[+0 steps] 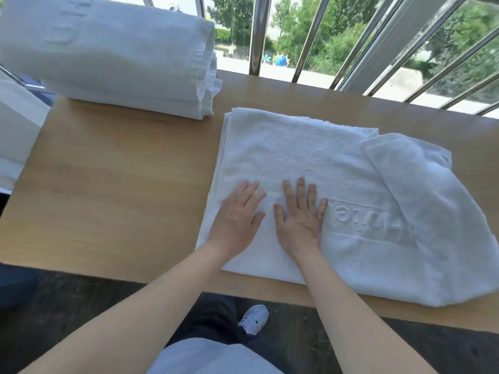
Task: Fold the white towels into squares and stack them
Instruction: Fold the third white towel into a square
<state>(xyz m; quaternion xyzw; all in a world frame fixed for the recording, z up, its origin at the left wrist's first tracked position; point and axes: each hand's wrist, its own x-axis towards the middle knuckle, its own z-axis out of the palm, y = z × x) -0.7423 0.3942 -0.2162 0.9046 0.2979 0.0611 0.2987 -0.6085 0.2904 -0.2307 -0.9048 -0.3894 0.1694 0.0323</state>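
I'm mid-fold: left hand and right hand, fingers flat and gripping nothing, press the towel smooth; next, I judge, fold its loose right flap over.

**Free room: front left**

The light wooden tabletop is open at front left. A stack of folded white towels blocks the back left. A spread white terry towel covers the right. Metal window bars close the far edge.
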